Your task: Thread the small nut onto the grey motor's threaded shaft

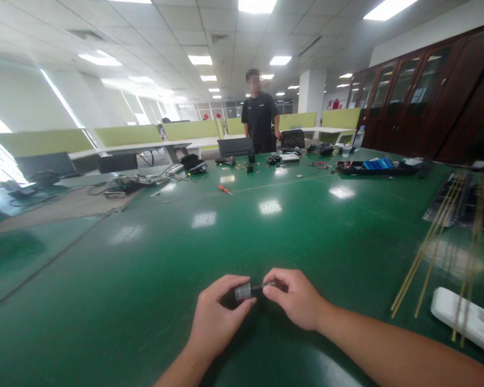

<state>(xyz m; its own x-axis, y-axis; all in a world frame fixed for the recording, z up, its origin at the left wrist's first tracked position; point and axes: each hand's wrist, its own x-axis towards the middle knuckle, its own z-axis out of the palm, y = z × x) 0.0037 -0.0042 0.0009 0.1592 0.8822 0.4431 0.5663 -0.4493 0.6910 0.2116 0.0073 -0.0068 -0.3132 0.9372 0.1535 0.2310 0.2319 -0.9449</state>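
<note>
A glossy green office table (157, 263) is filling the foreground. Over its near side, the left hand (220, 312) is holding a grey cylinder (242, 292) while the right hand (296, 299) is pinching its dark shaft (257, 287)

The single head view looks forward and down from above the green table (165, 242).
</note>
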